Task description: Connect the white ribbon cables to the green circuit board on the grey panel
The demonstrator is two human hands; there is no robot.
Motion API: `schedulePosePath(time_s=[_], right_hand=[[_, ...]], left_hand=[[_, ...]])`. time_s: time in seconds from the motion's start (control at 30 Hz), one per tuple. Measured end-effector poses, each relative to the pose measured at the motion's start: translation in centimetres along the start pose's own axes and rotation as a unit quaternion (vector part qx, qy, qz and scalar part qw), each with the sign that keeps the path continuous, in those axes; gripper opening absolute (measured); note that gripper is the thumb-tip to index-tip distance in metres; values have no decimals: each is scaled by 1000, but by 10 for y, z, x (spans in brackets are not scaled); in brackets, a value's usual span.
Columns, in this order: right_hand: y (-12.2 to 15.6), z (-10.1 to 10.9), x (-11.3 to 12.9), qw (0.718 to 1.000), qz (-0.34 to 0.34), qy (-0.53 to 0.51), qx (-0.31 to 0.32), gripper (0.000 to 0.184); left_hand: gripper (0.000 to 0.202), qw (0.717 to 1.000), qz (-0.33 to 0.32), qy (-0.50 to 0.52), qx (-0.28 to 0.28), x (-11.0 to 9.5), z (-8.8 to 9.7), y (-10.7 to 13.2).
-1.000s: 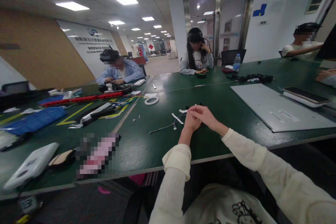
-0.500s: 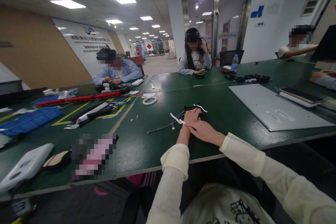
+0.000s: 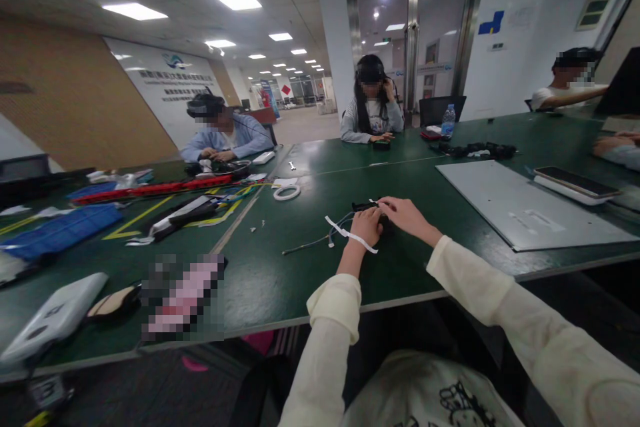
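Observation:
Both my hands rest on the green table (image 3: 280, 273) over a small black part (image 3: 363, 205) with thin wires (image 3: 320, 240) trailing to the left. My left hand (image 3: 367, 226) is curled, with a white strip of tape (image 3: 350, 233) running across its fingers. My right hand (image 3: 407, 214) lies just right of it, fingers bent onto the black part. What either hand grips is too small to make out clearly.
A grey board (image 3: 525, 207) lies to the right with a phone (image 3: 573, 181) behind it. A tape roll (image 3: 287, 192) sits further back. Blue trays (image 3: 60, 230), red and black tools (image 3: 155, 188) and a white device (image 3: 50, 320) fill the left. Three other people sit at the table.
My right hand has moved from across my left wrist to the right side of the black part. The white strip now drapes over my left hand.

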State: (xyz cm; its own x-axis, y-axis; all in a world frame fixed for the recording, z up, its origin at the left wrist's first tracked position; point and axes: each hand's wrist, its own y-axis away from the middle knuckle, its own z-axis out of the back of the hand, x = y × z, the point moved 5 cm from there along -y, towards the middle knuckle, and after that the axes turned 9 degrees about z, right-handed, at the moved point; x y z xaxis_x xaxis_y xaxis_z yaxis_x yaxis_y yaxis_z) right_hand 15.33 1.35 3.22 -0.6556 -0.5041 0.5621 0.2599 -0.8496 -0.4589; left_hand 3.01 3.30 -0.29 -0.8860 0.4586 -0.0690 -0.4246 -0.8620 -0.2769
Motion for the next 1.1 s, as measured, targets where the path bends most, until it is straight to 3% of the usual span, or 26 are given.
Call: schedulePosePath(time_s=[0.13, 0.27, 0.53, 0.83, 1.1], right_hand=[[-26, 3, -49, 997, -70, 24, -33, 28], [-31, -12, -70, 994, -106, -17, -7, 27], [-26, -31, -75, 974, -172, -146, -6, 28], [-24, -30, -73, 979, -129, -154, -39, 33], [-25, -31, -70, 989, -73, -128, -33, 34]], left_hand=[[47, 1000, 2, 4, -8, 0, 2, 0], [45, 1000, 6, 12, -4, 0, 3, 0], [45, 1000, -5, 21, -5, -2, 5, 0], [47, 1000, 0, 14, -13, 0, 5, 0], [48, 1000, 4, 4, -16, -1, 6, 0]])
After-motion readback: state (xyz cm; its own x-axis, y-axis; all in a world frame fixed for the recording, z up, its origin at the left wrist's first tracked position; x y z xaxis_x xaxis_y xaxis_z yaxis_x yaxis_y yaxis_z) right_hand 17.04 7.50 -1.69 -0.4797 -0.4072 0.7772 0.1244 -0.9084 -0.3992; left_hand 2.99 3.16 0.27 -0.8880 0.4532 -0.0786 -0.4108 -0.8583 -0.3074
